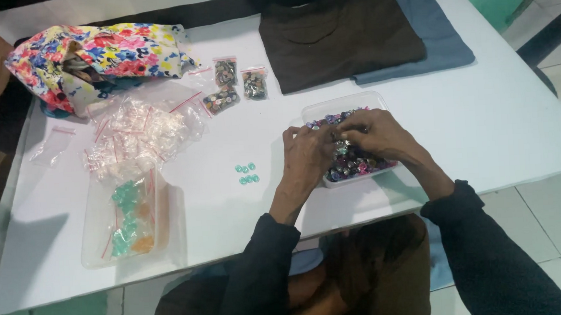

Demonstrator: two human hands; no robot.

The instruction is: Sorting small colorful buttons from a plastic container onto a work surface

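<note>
Dark sleeves come up from the near edge of the white tabletop, both forearms converging on one clear plastic tub of mixed small buttons; every place below is given from that tub.

Left hand rests over the tub's near-left corner, fingers curled inward toward the middle. Right hand lies across the tub's centre from the right, fingers bent down among the buttons. The fingertips of the two hands meet just above the heap, apparently pinching something small between them, but what it is and how tightly it is held cannot be told. The buttons lie directly beneath both hands; neither is clearly nearer.

Left of the tub, close by, sit a few loose green buttons. Farther left lie clear bags: one with green and orange pieces, and beyond it a heap of empty bags. Beyond the tub to the left are three small filled bags, then a floral cloth bag. Straight beyond the tub lies a folded brown garment over a blue one.
</note>
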